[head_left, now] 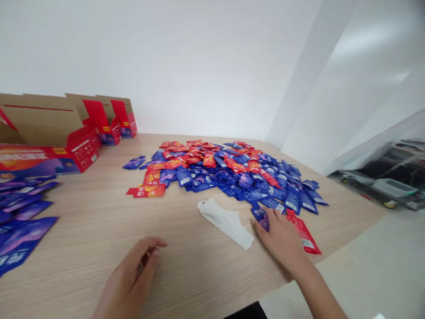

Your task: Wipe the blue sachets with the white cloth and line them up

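Observation:
My right hand (283, 237) is at a small blue packet (260, 217) on the table, the thumb on one side and the fingers over the other, so part of the packet is hidden. A red packet (305, 235) lies flat just beyond that hand, partly behind it. My left hand (134, 274) hovers over or rests on the wood near the front, fingers curled, thumb and index tip slightly apart with nothing between them. Between the hands lies a crumpled white cloth or tissue (227, 223). A wide pile of red and blue packets (215, 170) spreads across the table behind.
Open red cardboard boxes (79, 148) stand at the left along the white wall. In front of them, blue packets (26, 239) lie in overlapping rows. The wooden table (179, 221) ends in a slanting edge at the right. A dark trolley with a clear bin (395, 188) is beyond it.

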Demonstrator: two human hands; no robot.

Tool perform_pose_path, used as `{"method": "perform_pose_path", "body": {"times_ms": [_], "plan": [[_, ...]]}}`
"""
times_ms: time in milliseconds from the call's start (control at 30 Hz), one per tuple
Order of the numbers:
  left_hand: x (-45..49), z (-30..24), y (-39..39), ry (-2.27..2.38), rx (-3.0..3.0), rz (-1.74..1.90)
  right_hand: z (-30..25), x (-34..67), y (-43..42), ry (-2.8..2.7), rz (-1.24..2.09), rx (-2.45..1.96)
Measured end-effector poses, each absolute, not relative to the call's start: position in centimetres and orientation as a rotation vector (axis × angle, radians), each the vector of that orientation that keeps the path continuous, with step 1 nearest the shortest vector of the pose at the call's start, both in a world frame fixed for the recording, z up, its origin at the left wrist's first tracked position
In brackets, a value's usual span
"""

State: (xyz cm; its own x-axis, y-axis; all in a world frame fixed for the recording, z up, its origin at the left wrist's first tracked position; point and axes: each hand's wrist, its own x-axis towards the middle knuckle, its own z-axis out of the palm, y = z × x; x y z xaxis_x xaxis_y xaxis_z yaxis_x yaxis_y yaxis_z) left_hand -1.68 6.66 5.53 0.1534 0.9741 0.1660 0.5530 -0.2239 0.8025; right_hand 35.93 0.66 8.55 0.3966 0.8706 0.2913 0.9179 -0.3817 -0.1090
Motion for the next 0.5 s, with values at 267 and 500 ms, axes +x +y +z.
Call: {"method": "perform_pose_path", "body": {"times_ms": [267, 500], "plan": [[-1.0, 5.0, 6.0, 1.417, 1.883, 0.938, 8.9, 35.9, 0.2, -1.606, -0.170, -2.541], [2.1, 6.8, 4.6, 1.229, 1.746, 0.852, 10.8, 34.0, -1.2, -1.536, 0.027, -2.204]]}}
